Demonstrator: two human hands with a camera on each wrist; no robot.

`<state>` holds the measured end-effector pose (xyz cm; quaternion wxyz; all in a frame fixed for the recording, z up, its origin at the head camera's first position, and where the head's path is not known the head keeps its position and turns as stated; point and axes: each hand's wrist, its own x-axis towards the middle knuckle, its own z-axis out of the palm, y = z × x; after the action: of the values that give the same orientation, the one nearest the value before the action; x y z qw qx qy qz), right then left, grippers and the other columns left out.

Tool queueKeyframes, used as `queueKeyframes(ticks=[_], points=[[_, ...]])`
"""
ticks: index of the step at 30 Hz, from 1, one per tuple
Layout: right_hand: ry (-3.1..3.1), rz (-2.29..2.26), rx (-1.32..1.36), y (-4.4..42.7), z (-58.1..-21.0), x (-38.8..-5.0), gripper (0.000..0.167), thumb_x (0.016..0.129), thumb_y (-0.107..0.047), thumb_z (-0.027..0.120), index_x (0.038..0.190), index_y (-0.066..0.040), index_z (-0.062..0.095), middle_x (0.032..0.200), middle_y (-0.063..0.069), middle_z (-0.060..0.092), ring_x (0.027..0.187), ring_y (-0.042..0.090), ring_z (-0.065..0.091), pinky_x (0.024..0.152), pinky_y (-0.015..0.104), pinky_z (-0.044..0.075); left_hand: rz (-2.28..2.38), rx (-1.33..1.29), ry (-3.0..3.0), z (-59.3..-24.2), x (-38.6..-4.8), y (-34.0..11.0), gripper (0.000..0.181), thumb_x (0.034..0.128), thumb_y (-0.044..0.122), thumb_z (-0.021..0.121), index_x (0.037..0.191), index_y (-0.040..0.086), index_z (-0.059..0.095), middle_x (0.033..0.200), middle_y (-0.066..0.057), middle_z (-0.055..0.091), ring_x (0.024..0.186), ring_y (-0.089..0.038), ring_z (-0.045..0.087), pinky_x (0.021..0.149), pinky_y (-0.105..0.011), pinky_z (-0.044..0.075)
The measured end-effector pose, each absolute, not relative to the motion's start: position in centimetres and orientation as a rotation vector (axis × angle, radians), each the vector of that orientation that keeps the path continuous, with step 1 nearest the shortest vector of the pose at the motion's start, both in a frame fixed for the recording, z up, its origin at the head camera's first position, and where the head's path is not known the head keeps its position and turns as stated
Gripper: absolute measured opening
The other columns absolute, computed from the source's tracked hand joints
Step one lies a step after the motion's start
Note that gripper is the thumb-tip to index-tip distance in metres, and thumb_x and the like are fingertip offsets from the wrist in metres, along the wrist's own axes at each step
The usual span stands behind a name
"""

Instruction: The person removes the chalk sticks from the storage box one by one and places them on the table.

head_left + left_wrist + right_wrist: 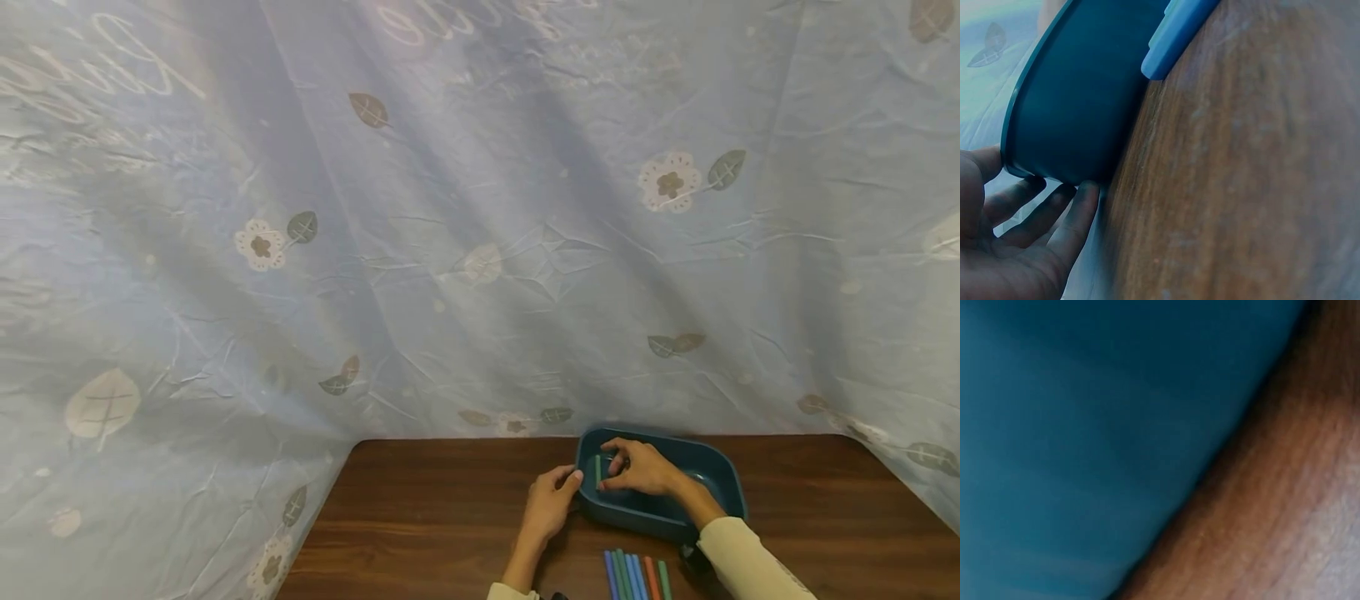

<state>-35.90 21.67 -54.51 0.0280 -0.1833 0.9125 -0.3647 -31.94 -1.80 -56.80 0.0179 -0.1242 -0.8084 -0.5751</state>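
A dark teal plastic basin (652,523) stands at the back of the table. My left hand (550,504) grips its left end. In the left wrist view, the thumb of the left hand (1029,244) is at the rim while the other fingers touch the basin's outer wall (1085,94). My right hand (641,468) reaches inside, its thumb and a finger curled about a slim green stick (597,472). Only the basin's blue-teal wall (1085,456) and the table show in the right wrist view; no fingers appear there.
In front of the basin lies a row of sticks in blue, green, light blue (638,575) and red (652,575). A small dark object (693,557) sits by the right sleeve. The brown wooden table (420,517) meets a patterned curtain (480,333) behind.
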Motion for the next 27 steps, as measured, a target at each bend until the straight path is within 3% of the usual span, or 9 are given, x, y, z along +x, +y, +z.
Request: queueKeyframes(ticks=[8,20,27], points=[[2.851,-1.124,-0.499,21.4,-55.7,-36.2,0.081,0.079,-0.036,0.096,0.141,0.003,0.062,0.091,-0.001,0.07,0.081,0.014,0.063,0.073,0.033,0.054,-1.801,-0.386,-2.506,-56.8,-31.7,-1.8,0.04,0.1087,0.034,0.063,0.133,0.004,0.075,0.13,-0.01,0.077,0.124,-0.028,0.07,0.104,-0.049,0.057],[2.892,-1.078,-0.499,21.1,-56.1,-36.5,0.081,0.077,-0.035,0.097,0.14,0.002,0.064,0.085,-0.002,0.066,0.073,0.013,0.058,0.067,0.029,0.05,-1.804,-0.377,-2.496,-56.6,-31.9,-1.7,0.038,0.1072,0.033,0.066,0.131,0.004,0.076,0.121,-0.006,0.079,0.11,-0.016,0.069,0.094,-0.036,0.057],[2.9,-1.06,-0.503,20.9,-56.1,-36.6,0.081,0.076,-0.035,0.097,0.14,0.002,0.064,0.085,-0.002,0.065,0.072,0.013,0.057,0.067,0.03,0.05,-1.803,-0.375,-2.496,-56.5,-31.8,-1.7,0.038,0.1074,0.032,0.065,0.131,0.003,0.076,0.122,-0.007,0.079,0.111,-0.016,0.068,0.096,-0.038,0.056]])
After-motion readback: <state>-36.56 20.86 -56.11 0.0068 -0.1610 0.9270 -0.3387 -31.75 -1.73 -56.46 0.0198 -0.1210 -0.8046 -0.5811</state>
